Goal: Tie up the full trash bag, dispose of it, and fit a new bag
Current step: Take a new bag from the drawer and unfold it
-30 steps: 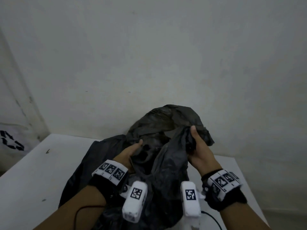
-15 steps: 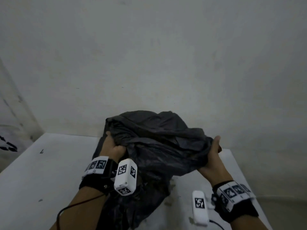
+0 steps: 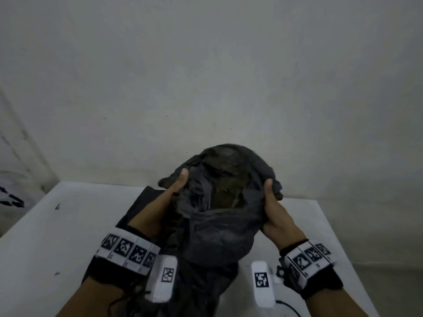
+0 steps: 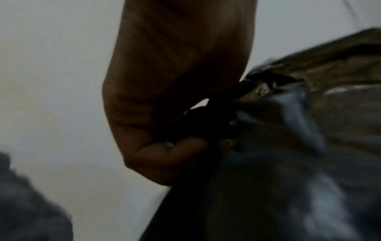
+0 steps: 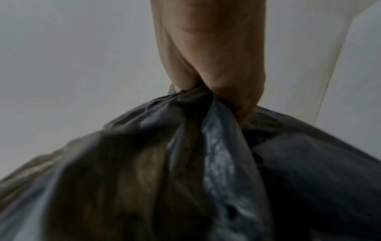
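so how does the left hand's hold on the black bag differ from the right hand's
The left hand holds the black bag at its left edge, thumb up on the plastic; the right hand holds the right edge. The left hand reaches slightly farther up the bag than the right hand. Both grip bunched plastic, holding the mouth open.

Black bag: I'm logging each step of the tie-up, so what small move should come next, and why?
Probably draw both hands together to close the mouth. The left hand and right hand each grip an opposite edge of the black bag, whose mouth gapes open between them, not yet gathered or knotted.
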`<state>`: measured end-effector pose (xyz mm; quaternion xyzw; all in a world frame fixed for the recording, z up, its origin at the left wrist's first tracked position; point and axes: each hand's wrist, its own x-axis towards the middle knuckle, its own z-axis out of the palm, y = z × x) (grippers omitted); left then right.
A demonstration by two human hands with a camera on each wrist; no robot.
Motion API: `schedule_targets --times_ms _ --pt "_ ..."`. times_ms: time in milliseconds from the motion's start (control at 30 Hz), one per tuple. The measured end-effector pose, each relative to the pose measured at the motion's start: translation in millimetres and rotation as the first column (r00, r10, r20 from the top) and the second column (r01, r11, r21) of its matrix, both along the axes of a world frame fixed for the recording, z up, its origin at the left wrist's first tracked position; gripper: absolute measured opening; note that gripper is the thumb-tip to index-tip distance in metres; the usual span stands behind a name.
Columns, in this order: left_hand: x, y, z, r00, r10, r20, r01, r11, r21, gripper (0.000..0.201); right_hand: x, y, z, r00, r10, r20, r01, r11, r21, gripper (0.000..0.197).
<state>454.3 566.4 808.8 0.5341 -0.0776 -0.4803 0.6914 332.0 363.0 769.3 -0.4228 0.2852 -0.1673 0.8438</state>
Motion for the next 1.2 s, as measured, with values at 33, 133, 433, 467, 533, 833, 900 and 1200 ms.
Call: schedule_targets --times_ms 33,133,433,467,533,833,900,1200 --pt "0 5 3 0.999 -0.037 0.017 0.037 0.999 0.001 0.055 3 -3 4 0.998 -0.055 0.021 0.055 0.998 0.000 0.072" --pt "6 19 8 0.983 -0.154 0.103 0.142 0.984 0.110 0.067 9 -1 11 0.988 -0.125 0.086 0.130 0.989 -0.065 0.078" --pt "-5 -5 -20 0.919 -0.302 -0.254 0.295 0.953 -0.068 0.066 13 12 15 0.961 -0.171 0.216 0.192 0.978 -0.078 0.077" --pt "-1 -11 -27 0.889 -0.222 -0.399 0.158 0.969 -0.188 0.067 12 9 14 0.956 -0.192 0.221 0.202 0.979 -0.022 0.077" --pt "5 -19 -32 0.801 -0.080 -0.593 -0.130 0.944 -0.302 0.069 8 -1 15 0.943 -0.254 0.213 0.231 0.964 0.130 0.079" --pt "19 -34 -25 0.847 0.034 -0.531 -0.435 0.617 -0.655 0.033 -25 -30 2 0.915 -0.347 0.208 0.246 0.885 0.397 0.075" --pt "19 -34 -37 0.881 0.104 -0.462 -0.398 0.692 -0.603 0.055 -27 -27 -13 0.946 -0.312 0.093 0.260 0.896 0.360 0.071" --pt "4 -19 -32 0.989 -0.028 -0.148 0.005 0.988 -0.152 0.050 -43 -38 -33 0.750 -0.626 -0.212 0.186 0.507 -0.841 0.080"
